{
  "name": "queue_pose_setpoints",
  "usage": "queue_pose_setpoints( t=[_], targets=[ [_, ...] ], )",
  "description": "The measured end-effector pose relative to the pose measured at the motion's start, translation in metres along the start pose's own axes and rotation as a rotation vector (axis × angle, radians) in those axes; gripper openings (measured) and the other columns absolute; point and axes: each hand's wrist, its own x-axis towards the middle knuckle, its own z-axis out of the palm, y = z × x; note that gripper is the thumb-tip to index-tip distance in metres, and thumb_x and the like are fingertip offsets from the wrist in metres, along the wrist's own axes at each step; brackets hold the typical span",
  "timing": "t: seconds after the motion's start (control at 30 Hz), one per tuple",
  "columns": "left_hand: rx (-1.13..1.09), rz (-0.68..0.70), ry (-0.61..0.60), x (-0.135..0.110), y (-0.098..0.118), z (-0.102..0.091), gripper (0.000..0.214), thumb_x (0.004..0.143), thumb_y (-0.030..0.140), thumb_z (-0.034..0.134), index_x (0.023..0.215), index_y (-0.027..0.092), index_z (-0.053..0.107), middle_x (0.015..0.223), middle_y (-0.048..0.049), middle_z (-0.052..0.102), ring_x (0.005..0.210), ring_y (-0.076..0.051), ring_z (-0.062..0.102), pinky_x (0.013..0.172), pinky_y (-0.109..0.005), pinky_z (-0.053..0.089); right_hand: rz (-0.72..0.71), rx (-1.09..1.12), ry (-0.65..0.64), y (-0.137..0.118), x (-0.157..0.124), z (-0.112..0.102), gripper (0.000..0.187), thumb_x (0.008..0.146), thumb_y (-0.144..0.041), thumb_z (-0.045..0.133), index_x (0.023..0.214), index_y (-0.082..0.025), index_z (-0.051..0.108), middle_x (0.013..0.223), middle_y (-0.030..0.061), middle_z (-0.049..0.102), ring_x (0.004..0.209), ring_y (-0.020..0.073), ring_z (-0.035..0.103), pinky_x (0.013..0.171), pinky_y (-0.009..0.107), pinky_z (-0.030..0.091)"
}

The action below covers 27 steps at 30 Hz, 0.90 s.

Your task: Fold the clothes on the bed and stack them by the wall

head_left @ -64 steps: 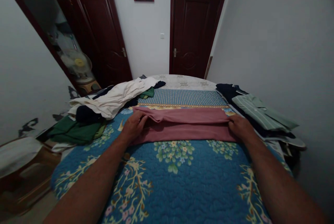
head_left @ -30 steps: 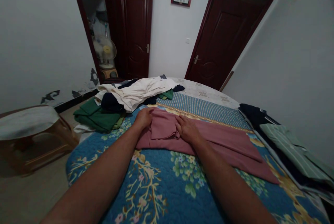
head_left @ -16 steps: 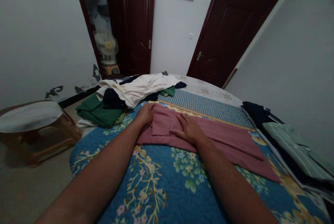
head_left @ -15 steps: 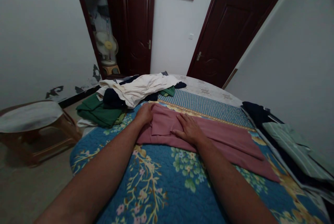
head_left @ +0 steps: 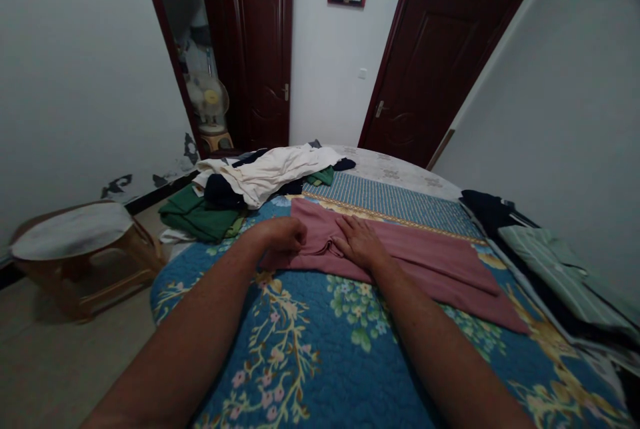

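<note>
A long pink garment [head_left: 430, 252] lies folded lengthwise across the blue floral quilt [head_left: 350, 362]. My left hand [head_left: 286, 234] is at its left end, with the fingers curled closed on the cloth near the front edge. A rumpled fold of the cloth rises between my two hands. My right hand [head_left: 361, 241] lies flat on the garment just right of that fold, fingers stretched out and pressing down. The cloth under my left hand is partly hidden.
Beyond my left hand is a loose heap with a cream garment [head_left: 285, 169] and a green garment [head_left: 200, 212]. Folded clothes, a striped light green shirt [head_left: 550, 262] among them, are stacked at the right edge. A stool [head_left: 75, 232] stands left of the bed.
My left hand has moved from the garment's far left corner toward me and slightly right, bunching the cloth. My right hand has stayed almost in place. The view has shifted slightly.
</note>
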Motion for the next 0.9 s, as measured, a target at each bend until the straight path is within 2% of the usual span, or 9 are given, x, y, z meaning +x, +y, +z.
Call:
queue_pose_setpoints(
  t=[0.1,0.3,0.47,0.5,0.57,0.67,0.7,0.8,0.9],
  targets=[
    [-0.026,0.011,0.006,0.0,-0.004,-0.002,0.015,0.069,0.017,0.068,0.077,0.026,0.078,0.079,-0.0008,0.079,0.069,-0.02,0.065,0.065,-0.029,0.044,0.001,0.004,-0.007,-0.001,-0.001,-0.002,0.074,0.11,-0.068,0.044,0.17,-0.024,0.045,0.177,0.0142,0.039,0.164,0.0383,0.031,0.133,0.059,0.024],
    [-0.349,0.0,-0.079,-0.012,-0.035,-0.011,0.01,0.07,0.019,0.069,0.078,0.02,0.074,0.072,0.0015,0.076,0.07,-0.017,0.065,0.067,-0.026,0.046,-0.015,0.0,-0.023,0.003,0.001,-0.001,0.079,0.108,-0.069,0.047,0.171,-0.022,0.042,0.178,0.015,0.037,0.165,0.039,0.03,0.133,0.059,0.023],
    [-0.247,0.026,-0.127,-0.011,-0.04,-0.018,0.012,0.079,0.026,0.067,0.077,0.018,0.076,0.073,-0.0003,0.074,0.07,-0.017,0.063,0.067,-0.026,0.046,-0.012,-0.035,-0.043,0.003,0.002,-0.003,0.079,0.108,-0.066,0.048,0.173,-0.022,0.039,0.178,0.0141,0.036,0.163,0.0372,0.033,0.133,0.056,0.024],
    [-0.209,0.038,-0.081,-0.008,-0.034,-0.018,0.015,0.082,0.027,0.065,0.078,0.018,0.076,0.075,-0.0016,0.074,0.07,-0.018,0.063,0.067,-0.027,0.046,-0.009,-0.045,-0.043,0.003,0.002,-0.003,0.079,0.108,-0.066,0.048,0.173,-0.022,0.039,0.179,0.0137,0.036,0.163,0.0371,0.033,0.133,0.056,0.024],
    [-0.135,0.073,0.124,0.001,-0.016,-0.012,0.02,0.088,0.028,0.061,0.083,0.017,0.077,0.081,-0.0045,0.075,0.076,-0.02,0.066,0.072,-0.03,0.049,-0.016,-0.063,-0.044,0.001,0.002,-0.004,0.08,0.108,-0.066,0.049,0.174,-0.023,0.038,0.179,0.0135,0.035,0.163,0.0375,0.032,0.133,0.056,0.024],
    [-0.073,0.134,0.516,0.022,0.021,0.014,0.027,0.096,0.024,0.054,0.104,0.017,0.079,0.103,-0.01,0.077,0.099,-0.024,0.07,0.093,-0.036,0.054,-0.041,-0.071,-0.033,0.0,0.0,-0.003,0.079,0.107,-0.066,0.049,0.173,-0.023,0.039,0.178,0.0136,0.036,0.163,0.0379,0.032,0.133,0.056,0.025],
    [-0.074,0.172,0.589,0.029,0.033,0.027,0.032,0.097,0.022,0.052,0.116,0.017,0.077,0.114,-0.0117,0.077,0.109,-0.025,0.069,0.101,-0.037,0.054,-0.049,-0.068,-0.026,0.0,0.0,-0.003,0.078,0.108,-0.065,0.049,0.172,-0.023,0.04,0.178,0.0134,0.037,0.163,0.0377,0.032,0.132,0.055,0.025],
    [-0.091,0.293,0.593,0.051,0.053,0.062,0.046,0.101,0.02,0.049,0.145,0.02,0.064,0.143,-0.0125,0.069,0.131,-0.024,0.064,0.114,-0.039,0.052,-0.062,-0.05,-0.002,0.002,0.0,0.0,0.07,0.109,-0.061,0.046,0.169,-0.024,0.044,0.175,0.0124,0.042,0.162,0.0363,0.034,0.132,0.056,0.026],
    [-0.061,0.245,0.59,0.062,0.05,0.078,0.05,0.106,0.027,0.046,0.154,0.019,0.056,0.157,-0.0152,0.061,0.146,-0.026,0.055,0.124,-0.045,0.044,-0.046,-0.038,0.014,0.003,0.001,0.002,0.07,0.11,-0.06,0.044,0.17,-0.023,0.044,0.176,0.0121,0.041,0.162,0.0362,0.034,0.132,0.056,0.025]
  ],
)
